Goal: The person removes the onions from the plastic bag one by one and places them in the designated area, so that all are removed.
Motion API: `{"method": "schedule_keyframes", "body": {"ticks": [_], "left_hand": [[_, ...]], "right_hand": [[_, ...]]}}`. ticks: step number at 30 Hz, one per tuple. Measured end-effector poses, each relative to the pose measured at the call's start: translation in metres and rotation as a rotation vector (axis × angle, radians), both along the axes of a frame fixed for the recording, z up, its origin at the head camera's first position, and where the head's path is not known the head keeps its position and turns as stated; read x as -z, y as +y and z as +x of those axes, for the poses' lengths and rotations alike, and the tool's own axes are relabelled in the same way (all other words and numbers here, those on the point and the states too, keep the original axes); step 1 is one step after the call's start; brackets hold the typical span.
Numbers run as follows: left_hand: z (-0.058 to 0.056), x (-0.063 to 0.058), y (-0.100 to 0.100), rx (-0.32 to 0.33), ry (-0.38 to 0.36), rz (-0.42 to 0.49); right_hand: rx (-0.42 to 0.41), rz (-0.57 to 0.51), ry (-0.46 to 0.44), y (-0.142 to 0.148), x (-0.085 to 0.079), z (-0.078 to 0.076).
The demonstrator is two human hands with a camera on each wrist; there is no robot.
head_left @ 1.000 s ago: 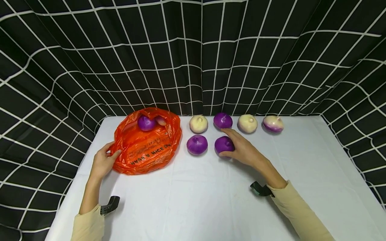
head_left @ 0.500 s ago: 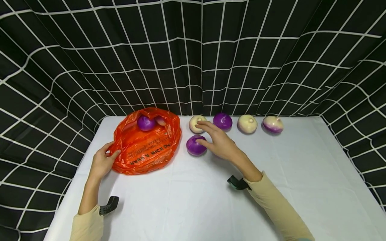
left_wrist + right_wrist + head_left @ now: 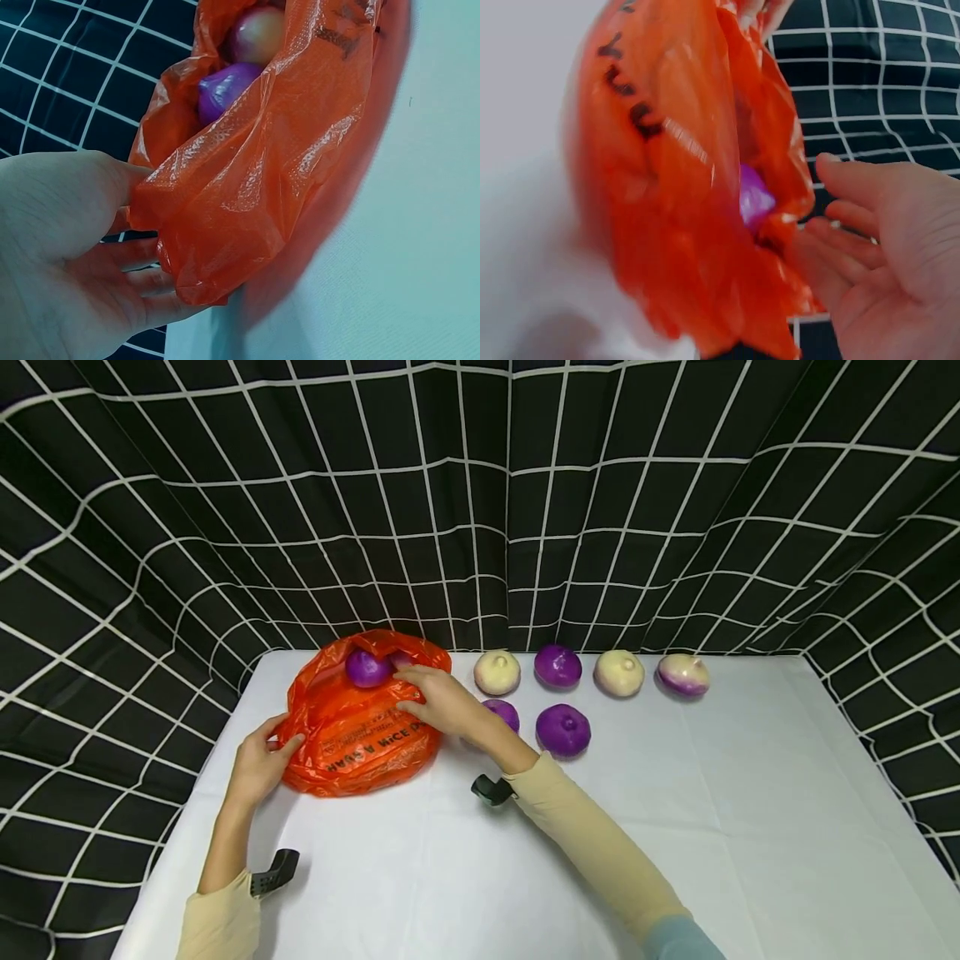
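A red plastic bag (image 3: pixel 303 756) with black lettering lies on its side, its mouth spread. Inside it sit a purple onion (image 3: pixel 367 669) and a pale onion with a purple tinge (image 3: pixel 259 34). My left hand (image 3: pixel 257 767) pinches the bag's left rim between thumb and fingers. At the right side of the mouth is my right hand (image 3: pixel 446 702), fingers extended and thumb apart, holding nothing. In the right wrist view its fingertips are right at the bag's edge, near the purple onion (image 3: pixel 755 199).
Along the back of the white table (image 3: pixel 420 877) stand a white onion (image 3: pixel 497 672), a purple onion (image 3: pixel 557 667), another white onion (image 3: pixel 618 673) and a white-purple onion (image 3: pixel 683 676). In front are a purple onion (image 3: pixel 563 730) and one partly behind my right forearm (image 3: pixel 504 713). A black gridded curtain (image 3: pixel 480 502) surrounds the table.
My right hand has let go of the front purple onion and travelled left past the other one to the bag's mouth. That onion stays on the table. My left hand keeps its hold.
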State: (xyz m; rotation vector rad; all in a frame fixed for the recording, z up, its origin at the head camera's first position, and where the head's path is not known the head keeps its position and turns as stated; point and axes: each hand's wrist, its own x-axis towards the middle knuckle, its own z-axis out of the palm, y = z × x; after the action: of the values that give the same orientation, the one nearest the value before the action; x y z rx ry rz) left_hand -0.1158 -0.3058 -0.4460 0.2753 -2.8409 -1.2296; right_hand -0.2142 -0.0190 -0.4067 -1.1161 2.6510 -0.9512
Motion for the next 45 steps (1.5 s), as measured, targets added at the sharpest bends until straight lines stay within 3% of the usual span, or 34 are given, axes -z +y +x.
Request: {"method": "schedule_keyframes", "body": {"ticks": [4,8,13,18,28,32,37,45], "left_hand": [[-0.002,0.000,-0.002,0.004,0.009,-0.001],[-0.003,0.001,-0.003,0.009,-0.004,-0.003],[-0.003,0.001,-0.005,0.013,-0.020,0.008],[-0.002,0.000,-0.008,0.016,-0.018,0.008],[-0.004,0.004,-0.008,0.003,-0.026,0.022],[-0.004,0.005,-0.007,0.001,-0.015,0.011],[-0.003,0.004,-0.008,-0.006,-0.012,0.007],[-0.003,0.006,-0.007,-0.015,-0.024,0.033]], "right_hand": [[-0.003,0.102,-0.003,-0.027,0.003,-0.010],[0.012,0.199,0.090,-0.047,0.012,-0.020],[0.089,0.238,0.192,-0.063,0.022,-0.030],[0.140,0.265,0.182,-0.074,0.025,-0.033],[0.256,0.538,0.318,-0.100,0.037,-0.036],[0.295,0.520,0.317,-0.110,0.042,-0.036],[0.282,0.476,0.276,-0.121,0.048,-0.033],[0.252,0.338,0.092,-0.131,0.051,-0.026]]}}
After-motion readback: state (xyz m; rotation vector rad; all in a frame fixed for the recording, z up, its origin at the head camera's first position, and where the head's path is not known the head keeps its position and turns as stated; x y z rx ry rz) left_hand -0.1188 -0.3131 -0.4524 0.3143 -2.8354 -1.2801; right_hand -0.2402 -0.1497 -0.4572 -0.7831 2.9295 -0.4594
